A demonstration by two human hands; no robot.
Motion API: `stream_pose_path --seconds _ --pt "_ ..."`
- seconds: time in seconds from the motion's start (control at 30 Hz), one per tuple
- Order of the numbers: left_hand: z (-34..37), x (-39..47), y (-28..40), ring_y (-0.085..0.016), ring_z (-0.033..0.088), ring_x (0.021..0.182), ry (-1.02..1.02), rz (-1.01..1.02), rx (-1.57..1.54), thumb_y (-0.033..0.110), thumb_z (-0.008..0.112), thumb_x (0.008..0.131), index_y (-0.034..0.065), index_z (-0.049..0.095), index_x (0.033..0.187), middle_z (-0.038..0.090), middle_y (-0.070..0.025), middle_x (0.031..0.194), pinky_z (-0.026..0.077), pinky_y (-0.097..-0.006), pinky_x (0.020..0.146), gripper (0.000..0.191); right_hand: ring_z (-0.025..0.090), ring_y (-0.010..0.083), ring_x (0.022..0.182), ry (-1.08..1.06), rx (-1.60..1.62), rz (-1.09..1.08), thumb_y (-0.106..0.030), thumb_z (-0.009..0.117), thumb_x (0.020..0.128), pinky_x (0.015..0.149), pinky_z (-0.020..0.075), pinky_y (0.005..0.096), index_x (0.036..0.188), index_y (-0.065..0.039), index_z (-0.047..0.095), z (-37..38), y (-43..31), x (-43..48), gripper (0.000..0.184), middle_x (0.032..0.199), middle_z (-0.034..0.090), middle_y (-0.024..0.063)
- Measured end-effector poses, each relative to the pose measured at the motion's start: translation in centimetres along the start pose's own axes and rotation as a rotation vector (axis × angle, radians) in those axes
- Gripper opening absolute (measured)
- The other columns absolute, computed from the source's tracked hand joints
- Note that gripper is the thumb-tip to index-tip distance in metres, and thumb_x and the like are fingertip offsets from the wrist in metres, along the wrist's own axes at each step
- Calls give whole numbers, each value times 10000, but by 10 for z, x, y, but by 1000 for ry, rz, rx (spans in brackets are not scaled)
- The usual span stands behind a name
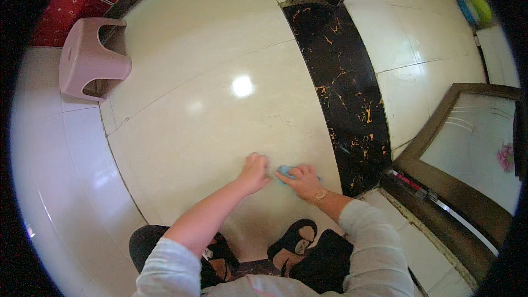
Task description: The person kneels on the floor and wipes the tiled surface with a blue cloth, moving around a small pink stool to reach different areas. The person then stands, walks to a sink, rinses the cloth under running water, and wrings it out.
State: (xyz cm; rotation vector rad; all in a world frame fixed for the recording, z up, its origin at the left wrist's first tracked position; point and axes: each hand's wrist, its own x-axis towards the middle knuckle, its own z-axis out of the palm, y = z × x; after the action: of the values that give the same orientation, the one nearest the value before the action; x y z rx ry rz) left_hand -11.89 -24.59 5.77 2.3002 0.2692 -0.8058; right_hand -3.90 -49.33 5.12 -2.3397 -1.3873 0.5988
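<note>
My right hand [304, 182] presses down on a small light-blue cloth [285, 170] lying on the cream tiled floor [194, 140]. Only the cloth's edges show around the fingers. To the left of it, apart from the cloth, is my left hand [253, 173], low over the floor or touching it. Its fingers look curled and are slightly blurred. The underside of that hand is hidden, so whether anything is in it does not show.
A black marble threshold strip [344, 78] runs along the right. Beyond it stands an open door with a frosted panel [474, 132]. A pink plastic stool [88, 60] lies on its side at the left, by the white tiled wall [66, 165]. My feet in black sandals [295, 237] are close below my hands.
</note>
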Motion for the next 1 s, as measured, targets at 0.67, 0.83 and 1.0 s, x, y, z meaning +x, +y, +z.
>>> stream_pose_path --seconds 0.67,0.83,1.0 --pt "-25 -40 -59 -406 515 1193 -110 -586 178 214 953 628 -62 481 1239 468 -245 1295 533 -439 990 820 577 329 1057 232 -7 77 -196 636 888 921 430 531 1309 -299 657 31 -82 150 434 1083 636 105" --pt "-28 -41 -56 -410 522 1191 -49 -554 147 220 955 617 -77 484 1232 471 -255 1293 526 -446 993 830 540 341 1145 209 -392 489 -69 648 820 959 435 531 1421 -326 555 -24 56 185 660 1176 594 113" --pt "-35 -36 -49 -401 521 1212 -112 -585 97 223 953 622 -81 487 1244 472 -247 1304 525 -432 997 835 545 357 1130 384 -462 1027 -48 698 838 919 490 522 1471 -416 498 -152 220 159 758 1292 547 121"
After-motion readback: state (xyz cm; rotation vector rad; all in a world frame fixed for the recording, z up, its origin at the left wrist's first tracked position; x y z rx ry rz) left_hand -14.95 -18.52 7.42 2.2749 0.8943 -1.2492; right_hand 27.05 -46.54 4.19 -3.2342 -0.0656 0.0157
